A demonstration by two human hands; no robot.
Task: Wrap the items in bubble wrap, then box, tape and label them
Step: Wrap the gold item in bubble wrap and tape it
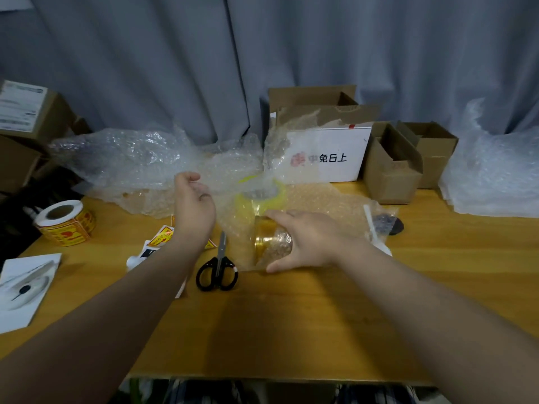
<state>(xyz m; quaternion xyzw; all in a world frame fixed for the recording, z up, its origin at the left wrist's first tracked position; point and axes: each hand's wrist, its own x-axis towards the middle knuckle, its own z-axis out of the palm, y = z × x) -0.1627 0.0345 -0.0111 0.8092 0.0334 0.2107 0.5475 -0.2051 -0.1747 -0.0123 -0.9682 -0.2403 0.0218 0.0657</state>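
Observation:
A small clear jar with a gold lid [269, 243] lies on its side on a sheet of bubble wrap [315, 199] in the middle of the wooden table [291, 330]. My right hand [306, 240] grips the jar from the right, thumb under it and fingers over it. My left hand [194, 205] is raised left of the jar and pinches an edge of the bubble wrap, lifting it. A roll of yellow tape [262, 196] sits under the wrap just behind the jar. Black-handled scissors [217, 269] lie left of the jar.
A roll of yellow warning labels [65, 223] stands at the left, loose labels [163, 237] near my left wrist. A white printed box [335, 156] and open cardboard boxes [408, 164] line the back. More bubble wrap [495, 176] is heaped at right. A white booklet [26, 290] lies front left.

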